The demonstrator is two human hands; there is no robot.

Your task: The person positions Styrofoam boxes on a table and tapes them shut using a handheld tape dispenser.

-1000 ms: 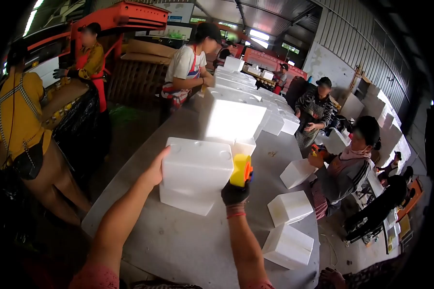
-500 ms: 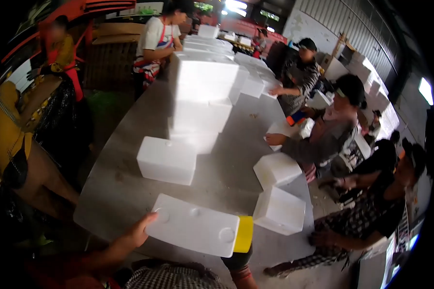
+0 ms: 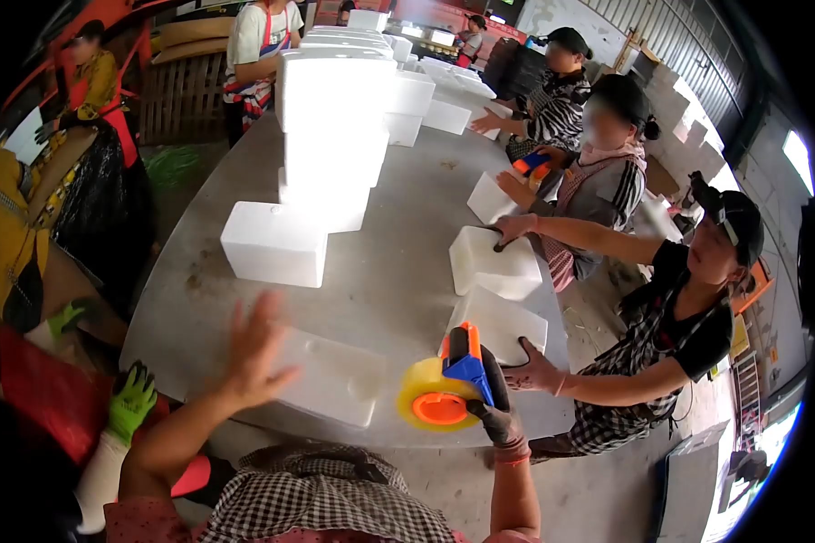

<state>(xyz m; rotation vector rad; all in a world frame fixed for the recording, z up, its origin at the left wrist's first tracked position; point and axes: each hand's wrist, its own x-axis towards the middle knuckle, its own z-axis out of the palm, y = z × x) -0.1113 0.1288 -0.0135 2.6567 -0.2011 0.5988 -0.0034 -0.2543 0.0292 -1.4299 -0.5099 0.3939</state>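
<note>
My left hand is bare, fingers spread, and somewhat blurred above the left end of a white foam box near the table's front edge. Nothing is in it. In a dark glove, my right hand grips the handle of a blue and orange tape dispenser with a yellow roll, just right of that box. Another white box sits farther back on the left, beside a tall stack of white boxes.
A co-worker on the right has both hands on two white boxes. Beyond, another co-worker holds a tape dispenser. A green-gloved hand is at lower left. The grey table has a curved left edge.
My left hand has let go of the white box, which now lies at the front of the table. My right hand has lifted the dispenser into view. The right co-worker has reached the two boxes.
</note>
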